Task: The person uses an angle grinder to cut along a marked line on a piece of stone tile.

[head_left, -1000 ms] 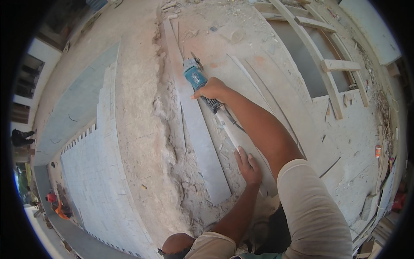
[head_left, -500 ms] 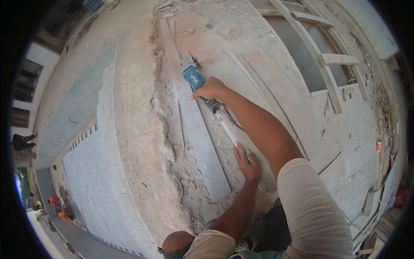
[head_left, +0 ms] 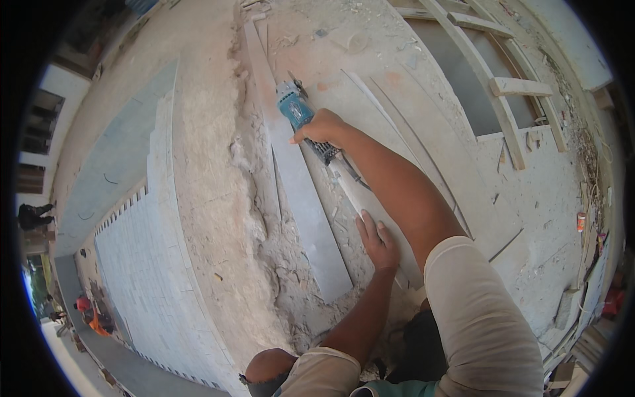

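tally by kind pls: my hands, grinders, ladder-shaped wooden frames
Left hand and right hand: 2
Grinder: 1
Wooden frame: 1
Total: 4

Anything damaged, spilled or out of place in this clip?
Yes: the concrete edge left of the long grey strip looks broken, running ragged with rubble beside it. Reddish patches also stand out against the paler surroundings, beyond the grinder in the right hand.
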`<state>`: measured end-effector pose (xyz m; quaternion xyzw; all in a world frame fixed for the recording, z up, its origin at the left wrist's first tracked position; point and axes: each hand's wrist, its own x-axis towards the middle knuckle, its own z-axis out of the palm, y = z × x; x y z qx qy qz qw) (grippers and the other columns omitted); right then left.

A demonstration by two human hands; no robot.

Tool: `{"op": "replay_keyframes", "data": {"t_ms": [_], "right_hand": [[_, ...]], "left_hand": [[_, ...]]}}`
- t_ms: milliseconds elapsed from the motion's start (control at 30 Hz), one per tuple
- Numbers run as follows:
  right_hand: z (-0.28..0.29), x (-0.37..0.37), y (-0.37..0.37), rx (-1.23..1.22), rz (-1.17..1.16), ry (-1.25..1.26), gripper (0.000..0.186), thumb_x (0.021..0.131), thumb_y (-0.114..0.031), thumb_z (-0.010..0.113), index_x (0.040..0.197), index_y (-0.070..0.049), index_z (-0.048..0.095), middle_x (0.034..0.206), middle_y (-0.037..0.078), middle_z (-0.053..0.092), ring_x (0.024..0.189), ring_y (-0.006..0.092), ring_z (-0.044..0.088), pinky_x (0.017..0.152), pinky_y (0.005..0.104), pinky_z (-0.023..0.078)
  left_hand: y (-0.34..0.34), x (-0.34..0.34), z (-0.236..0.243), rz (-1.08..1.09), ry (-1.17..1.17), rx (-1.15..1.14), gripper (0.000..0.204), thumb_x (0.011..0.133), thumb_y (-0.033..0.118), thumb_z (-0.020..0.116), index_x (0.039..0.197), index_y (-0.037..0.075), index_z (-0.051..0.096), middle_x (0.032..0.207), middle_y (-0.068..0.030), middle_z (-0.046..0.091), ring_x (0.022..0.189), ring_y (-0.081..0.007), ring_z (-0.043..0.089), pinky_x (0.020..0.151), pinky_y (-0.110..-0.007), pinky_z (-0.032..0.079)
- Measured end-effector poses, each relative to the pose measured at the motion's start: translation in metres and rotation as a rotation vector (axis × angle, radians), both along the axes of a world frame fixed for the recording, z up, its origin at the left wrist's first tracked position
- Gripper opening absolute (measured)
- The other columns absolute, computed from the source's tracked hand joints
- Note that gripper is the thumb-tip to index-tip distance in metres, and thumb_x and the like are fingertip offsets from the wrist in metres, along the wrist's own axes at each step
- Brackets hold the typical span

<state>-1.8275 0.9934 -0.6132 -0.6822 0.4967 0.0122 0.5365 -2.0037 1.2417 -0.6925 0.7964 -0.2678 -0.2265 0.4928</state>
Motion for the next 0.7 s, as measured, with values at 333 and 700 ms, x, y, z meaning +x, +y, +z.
{"op": "replay_keyframes", "data": {"t_ms": [333,700], "right_hand": [[0.004,0.0,0.004,-0.011,-0.005,0.009,0.075,0.057,-0.038,0.09,0.108,0.011,0.066,0.112,0.024,0.067,0.103,0.0312,0.067,0.089,0.0334,0.051],[0.004,-0.015,0.021,-0.034,-0.016,0.01,0.074,0.056,-0.04,0.091,0.105,0.011,0.068,0.112,0.026,0.068,0.103,0.0321,0.068,0.089,0.0341,0.051]], "left_hand": [[-0.002,0.002,-0.002,0.006,-0.009,0.005,0.053,0.1,0.017,0.044,0.149,0.0,0.034,0.151,-0.034,0.028,0.139,-0.0477,0.032,0.114,-0.046,0.029],[-0.001,0.003,-0.001,-0.02,0.035,0.039,0.057,0.102,0.025,0.038,0.149,-0.006,0.029,0.153,-0.0322,0.026,0.143,-0.0453,0.026,0.117,-0.045,0.024]]}}
